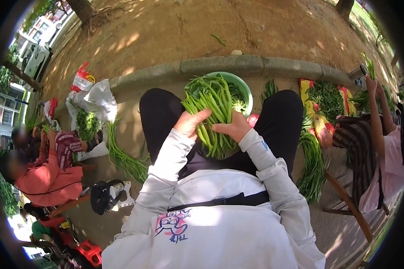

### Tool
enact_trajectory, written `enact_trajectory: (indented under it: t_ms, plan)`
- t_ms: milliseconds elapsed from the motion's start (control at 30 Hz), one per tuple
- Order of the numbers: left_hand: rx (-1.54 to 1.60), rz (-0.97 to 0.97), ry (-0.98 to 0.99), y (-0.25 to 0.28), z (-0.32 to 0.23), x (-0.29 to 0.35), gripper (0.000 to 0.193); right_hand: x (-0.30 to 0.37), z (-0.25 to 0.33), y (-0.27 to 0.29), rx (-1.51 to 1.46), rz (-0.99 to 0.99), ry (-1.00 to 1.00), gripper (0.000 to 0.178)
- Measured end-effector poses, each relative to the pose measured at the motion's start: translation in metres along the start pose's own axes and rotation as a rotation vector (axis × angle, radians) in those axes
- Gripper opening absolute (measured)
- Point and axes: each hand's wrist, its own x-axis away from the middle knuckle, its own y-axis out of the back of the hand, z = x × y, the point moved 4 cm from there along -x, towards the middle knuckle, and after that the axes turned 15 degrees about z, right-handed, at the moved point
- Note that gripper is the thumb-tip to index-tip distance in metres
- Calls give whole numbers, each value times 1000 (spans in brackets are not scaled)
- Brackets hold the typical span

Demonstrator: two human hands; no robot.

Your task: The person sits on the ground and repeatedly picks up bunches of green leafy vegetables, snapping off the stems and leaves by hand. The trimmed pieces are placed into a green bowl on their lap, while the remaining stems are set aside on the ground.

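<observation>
Between my knees, my left hand (pixel 191 123) and my right hand (pixel 234 128) grip a thick bunch of long-stemmed leafy greens (pixel 214 106) from its two sides. Both thumbs press on the near face of the bunch, while most of the fingers are hidden behind it. The pale stem ends point down toward my lap, and leaves show at the far end. Just beyond the bunch stands a round light-green basin (pixel 246 86) with more dark leaves inside, partly covered by the bunch.
Long green stems lie on the ground left (pixel 126 158) and right (pixel 310 168) of my legs. A low stone curb (pixel 202 67) runs behind the basin. Co-workers sit at the left (pixel 49 172) and right (pixel 388 148), near white sacks (pixel 101 101) and heaps of greens (pixel 326 101).
</observation>
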Motion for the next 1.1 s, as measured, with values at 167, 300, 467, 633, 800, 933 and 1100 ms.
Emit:
enact_trajectory:
  t_ms: [167,300,467,633,800,933,1100]
  plan:
    - [-71,63,102,1,0,2,38,4,-1,4,-114,34,-96,33]
    - [-78,129,136,-2,2,0,41,11,3,9,-425,-9,-146,24]
    - [-151,5,172,8,3,1,44,26,8,46,-600,-150,-79,13]
    - [-71,-23,129,36,6,1,35,53,20,117,-1087,-287,477,16]
    - [97,-62,17,39,5,-2,29,57,33,116,-1070,-367,536,22]
    - [201,-87,-22,33,16,-9,26,29,10,59,-597,-141,13,19]
    - [152,-77,-100,23,26,-12,32,3,-6,4,-372,-3,-39,46]
